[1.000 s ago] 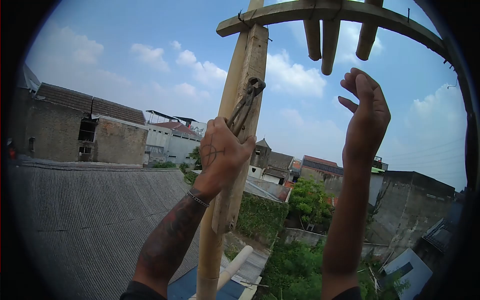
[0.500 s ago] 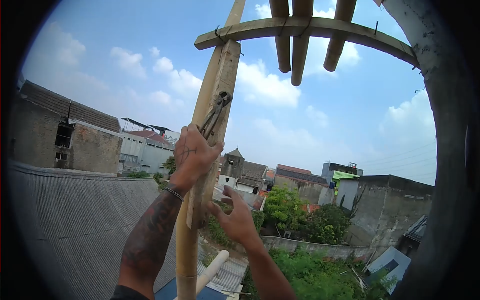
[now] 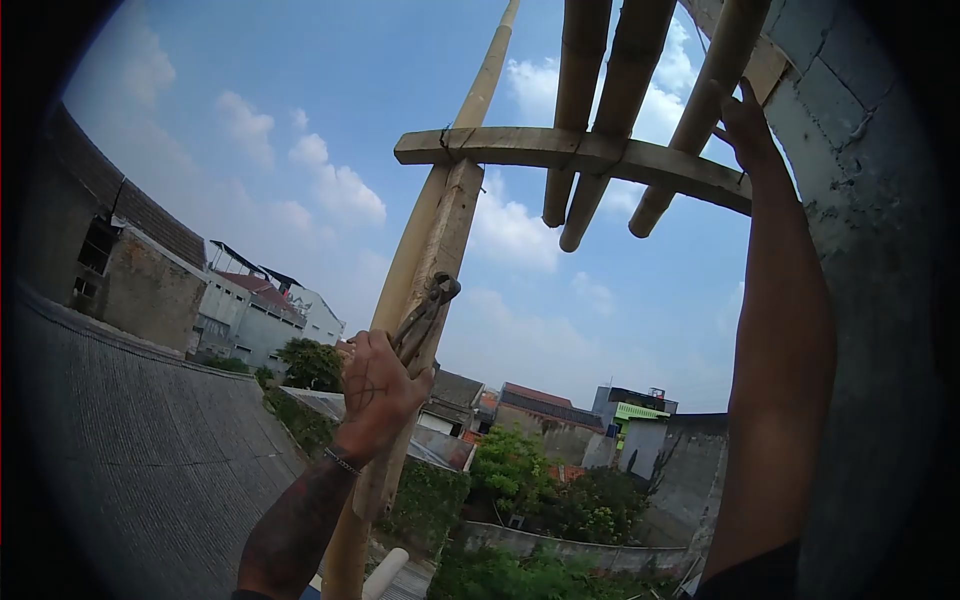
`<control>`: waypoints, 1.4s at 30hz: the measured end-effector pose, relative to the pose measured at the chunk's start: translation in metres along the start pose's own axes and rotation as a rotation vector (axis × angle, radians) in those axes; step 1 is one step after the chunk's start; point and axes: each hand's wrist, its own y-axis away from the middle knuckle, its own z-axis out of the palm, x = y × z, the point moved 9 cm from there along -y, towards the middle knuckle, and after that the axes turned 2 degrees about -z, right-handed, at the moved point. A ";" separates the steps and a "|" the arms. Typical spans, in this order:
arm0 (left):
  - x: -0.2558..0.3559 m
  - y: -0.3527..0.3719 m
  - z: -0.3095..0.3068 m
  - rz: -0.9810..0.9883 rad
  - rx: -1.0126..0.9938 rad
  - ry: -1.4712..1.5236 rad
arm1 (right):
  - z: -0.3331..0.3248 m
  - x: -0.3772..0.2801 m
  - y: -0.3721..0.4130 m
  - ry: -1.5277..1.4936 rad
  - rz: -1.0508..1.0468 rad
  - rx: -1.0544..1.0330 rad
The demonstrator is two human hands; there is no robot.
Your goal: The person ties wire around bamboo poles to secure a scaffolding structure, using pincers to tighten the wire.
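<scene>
My left hand point(image 3: 378, 385) is closed around the handles of a pair of metal pincers point(image 3: 432, 305), pressed against a wooden plank point(image 3: 450, 225). The plank stands along a tall bamboo pole point(image 3: 405, 270), tilted in view. Higher up on the right, my right hand point(image 3: 748, 130) reaches beside a bamboo pole point(image 3: 715, 95), its fingers stretched and apart. Whether its fingertips touch that pole is hard to see. Below it, a wooden crossbar point(image 3: 530, 147) runs from the plank's top toward the wall, and my right forearm hides its right end.
Two more bamboo poles point(image 3: 580, 90) lie across the crossbar. A rough block wall point(image 3: 860, 200) rises close on the right. Far below are a corrugated roof point(image 3: 150, 430), green bushes point(image 3: 510, 465) and houses. A pale pole point(image 3: 385, 573) sticks out near the bottom.
My right hand has gone from beside the plank's lower end up to the overhead poles at the right. The view has tilted upward. My left hand keeps its hold on the pincers.
</scene>
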 end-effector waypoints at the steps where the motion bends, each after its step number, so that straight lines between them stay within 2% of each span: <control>1: 0.000 -0.001 0.000 -0.014 -0.008 -0.009 | 0.002 -0.001 -0.004 0.012 -0.002 0.012; 4: 0.000 -0.002 -0.001 -0.085 -0.029 0.036 | 0.001 0.003 -0.020 0.062 -0.015 0.084; 8: -0.002 -0.003 0.001 -0.136 -0.065 0.047 | -0.007 0.005 -0.036 0.337 -0.014 0.230; 11: -0.003 -0.005 0.002 -0.143 -0.047 0.047 | -0.003 0.005 -0.046 0.380 0.001 0.189; 14: -0.002 -0.002 0.000 -0.119 -0.034 0.025 | 0.024 -0.021 -0.044 0.789 -0.131 0.296; 17: -0.002 -0.009 -0.002 -0.071 -0.031 0.015 | 0.043 -0.028 -0.042 0.744 -0.270 0.492; 18: -0.003 -0.007 -0.003 -0.056 -0.027 0.018 | 0.045 -0.018 -0.046 0.629 -0.263 0.367; 21: -0.003 -0.006 -0.002 -0.078 -0.042 0.056 | 0.036 -0.015 -0.058 0.823 -0.248 0.359; 22: -0.004 -0.004 0.001 -0.099 -0.058 0.064 | 0.030 -0.010 -0.066 0.816 -0.212 0.288; 25: -0.003 -0.003 0.000 -0.081 -0.037 0.080 | 0.028 -0.007 -0.073 0.914 -0.217 0.338; 28: -0.004 -0.003 0.001 -0.089 -0.040 0.000 | 0.033 -0.004 -0.075 0.772 -0.258 0.260; 31: -0.007 -0.003 0.002 -0.163 -0.067 0.044 | 0.038 -0.003 -0.071 0.755 -0.247 0.259; 34: -0.004 -0.003 0.000 -0.146 -0.066 0.059 | 0.039 0.007 -0.061 0.356 -0.106 0.189; 35: -0.003 -0.004 0.001 -0.151 -0.069 0.072 | 0.030 0.003 -0.065 0.454 -0.235 0.314; 37: -0.004 -0.003 0.000 -0.165 -0.078 0.090 | 0.027 -0.024 -0.036 0.643 -0.486 0.560; 38: -0.003 -0.001 0.000 -0.131 -0.065 0.058 | 0.019 -0.012 -0.024 0.518 -0.430 0.540; 39: -0.002 -0.001 0.001 -0.097 -0.047 0.025 | 0.022 -0.056 0.054 0.387 -0.375 0.522; 40: 0.000 -0.002 0.001 -0.061 -0.027 -0.013 | 0.031 -0.084 0.127 -0.009 -0.492 0.436; 41: -0.001 -0.002 0.001 -0.070 -0.023 -0.010 | 0.029 -0.089 0.183 0.006 -0.453 0.476; 42: 0.000 -0.002 0.002 -0.079 -0.018 -0.010 | 0.035 -0.093 0.249 -0.148 -0.433 0.496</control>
